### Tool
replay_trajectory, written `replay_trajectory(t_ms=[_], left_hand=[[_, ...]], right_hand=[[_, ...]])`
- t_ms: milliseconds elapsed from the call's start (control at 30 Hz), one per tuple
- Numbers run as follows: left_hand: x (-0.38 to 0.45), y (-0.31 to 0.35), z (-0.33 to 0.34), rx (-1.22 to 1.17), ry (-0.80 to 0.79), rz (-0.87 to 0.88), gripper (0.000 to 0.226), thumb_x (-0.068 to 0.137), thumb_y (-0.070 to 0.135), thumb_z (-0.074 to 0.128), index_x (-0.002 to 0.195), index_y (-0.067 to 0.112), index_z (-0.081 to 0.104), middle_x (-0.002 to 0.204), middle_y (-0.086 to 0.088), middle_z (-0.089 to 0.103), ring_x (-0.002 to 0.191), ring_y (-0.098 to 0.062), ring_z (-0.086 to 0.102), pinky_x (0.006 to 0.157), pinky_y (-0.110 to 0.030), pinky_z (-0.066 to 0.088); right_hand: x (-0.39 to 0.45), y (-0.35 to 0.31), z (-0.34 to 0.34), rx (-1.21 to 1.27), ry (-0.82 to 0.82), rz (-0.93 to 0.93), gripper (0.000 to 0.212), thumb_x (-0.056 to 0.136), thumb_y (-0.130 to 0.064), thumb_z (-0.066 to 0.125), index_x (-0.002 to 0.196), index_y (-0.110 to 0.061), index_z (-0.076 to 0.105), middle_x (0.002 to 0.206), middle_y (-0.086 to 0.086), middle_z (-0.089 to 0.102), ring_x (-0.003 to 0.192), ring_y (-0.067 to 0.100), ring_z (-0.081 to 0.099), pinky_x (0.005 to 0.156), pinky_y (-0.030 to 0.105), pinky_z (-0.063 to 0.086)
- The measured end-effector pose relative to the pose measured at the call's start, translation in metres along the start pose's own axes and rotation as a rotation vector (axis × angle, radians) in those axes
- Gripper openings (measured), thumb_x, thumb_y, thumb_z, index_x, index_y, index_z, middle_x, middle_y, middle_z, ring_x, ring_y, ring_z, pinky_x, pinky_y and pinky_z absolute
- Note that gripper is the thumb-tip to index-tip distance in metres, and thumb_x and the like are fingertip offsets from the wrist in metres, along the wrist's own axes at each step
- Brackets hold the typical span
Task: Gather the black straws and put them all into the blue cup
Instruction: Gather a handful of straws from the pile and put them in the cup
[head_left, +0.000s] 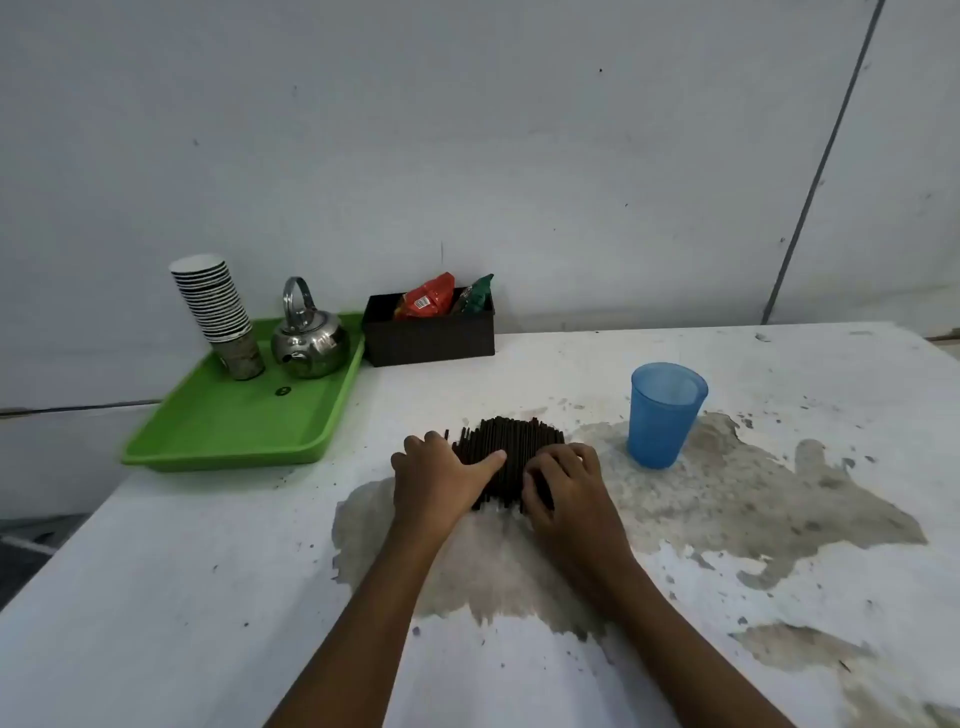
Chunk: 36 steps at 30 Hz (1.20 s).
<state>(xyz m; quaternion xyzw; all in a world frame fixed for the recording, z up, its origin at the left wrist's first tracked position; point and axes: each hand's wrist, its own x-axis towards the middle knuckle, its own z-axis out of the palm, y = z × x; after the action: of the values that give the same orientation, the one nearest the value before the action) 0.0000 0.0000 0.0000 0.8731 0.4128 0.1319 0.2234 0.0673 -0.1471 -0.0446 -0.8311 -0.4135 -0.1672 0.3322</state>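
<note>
A heap of black straws (511, 441) lies flat on the worn white table (208, 597), near its middle. My left hand (436, 483) presses against the heap's left side, thumb laid across the straws. My right hand (566, 483) cups the heap's near right corner, fingers curled over the straw ends. The straws rest on the table between both hands. The blue cup (662, 415) stands upright and looks empty, a short way right of the heap, beyond my right hand.
A green tray (234, 431) at the back left carries a stack of paper cups (218, 312) and a steel kettle (309, 338). A black box (431, 332) with snack packets stands against the wall. The table's left edge runs diagonally.
</note>
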Motion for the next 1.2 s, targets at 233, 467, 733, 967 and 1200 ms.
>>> replay_trajectory(t_ms=[233, 467, 733, 967, 1200], left_hand=[[0.017, 0.007, 0.009, 0.072, -0.054, 0.004, 0.081, 0.056, 0.081, 0.068, 0.093, 0.01, 0.064, 0.089, -0.005, 0.068, 0.085, -0.022, 0.064, 0.069, -0.032, 0.05], [0.026, 0.013, -0.001, 0.003, -0.174, 0.0, 0.059, 0.064, 0.063, 0.08, 0.091, 0.014, 0.064, 0.098, -0.002, 0.071, 0.096, -0.022, 0.067, 0.079, -0.03, 0.05], [0.035, 0.011, -0.005, -0.033, -0.254, -0.034, 0.06, 0.059, 0.062, 0.082, 0.09, 0.011, 0.075, 0.08, -0.002, 0.073, 0.077, -0.017, 0.068, 0.068, -0.03, 0.052], [0.037, 0.011, -0.006, -0.105, -0.297, -0.013, 0.049, 0.068, 0.047, 0.083, 0.076, 0.001, 0.07, 0.069, -0.01, 0.068, 0.067, -0.024, 0.065, 0.062, -0.033, 0.049], [0.043, -0.01, -0.01, -0.459, -0.494, -0.076, 0.026, 0.084, 0.027, 0.076, 0.096, 0.004, 0.075, 0.09, -0.012, 0.077, 0.087, -0.025, 0.074, 0.089, -0.042, 0.057]], right_hand=[[0.001, 0.004, 0.003, -0.03, -0.036, 0.078, 0.033, 0.096, -0.024, 0.037, 0.109, -0.008, 0.062, 0.114, 0.007, 0.06, 0.116, 0.024, 0.045, 0.093, 0.033, 0.045], [0.001, 0.004, 0.004, -0.021, -0.124, 0.132, 0.038, 0.096, -0.02, 0.039, 0.124, -0.004, 0.059, 0.13, 0.01, 0.057, 0.125, 0.023, 0.044, 0.101, 0.033, 0.043], [0.001, 0.001, 0.0, -0.003, -0.146, 0.135, 0.041, 0.093, -0.017, 0.037, 0.126, -0.003, 0.057, 0.133, 0.01, 0.054, 0.127, 0.023, 0.042, 0.102, 0.033, 0.041], [0.001, -0.001, -0.001, -0.007, -0.153, 0.142, 0.043, 0.093, -0.018, 0.036, 0.128, -0.004, 0.056, 0.135, 0.008, 0.053, 0.128, 0.022, 0.04, 0.103, 0.032, 0.039], [0.001, -0.002, -0.004, 0.006, -0.162, 0.132, 0.039, 0.095, -0.013, 0.041, 0.13, -0.004, 0.054, 0.136, 0.007, 0.051, 0.129, 0.019, 0.036, 0.103, 0.03, 0.037]])
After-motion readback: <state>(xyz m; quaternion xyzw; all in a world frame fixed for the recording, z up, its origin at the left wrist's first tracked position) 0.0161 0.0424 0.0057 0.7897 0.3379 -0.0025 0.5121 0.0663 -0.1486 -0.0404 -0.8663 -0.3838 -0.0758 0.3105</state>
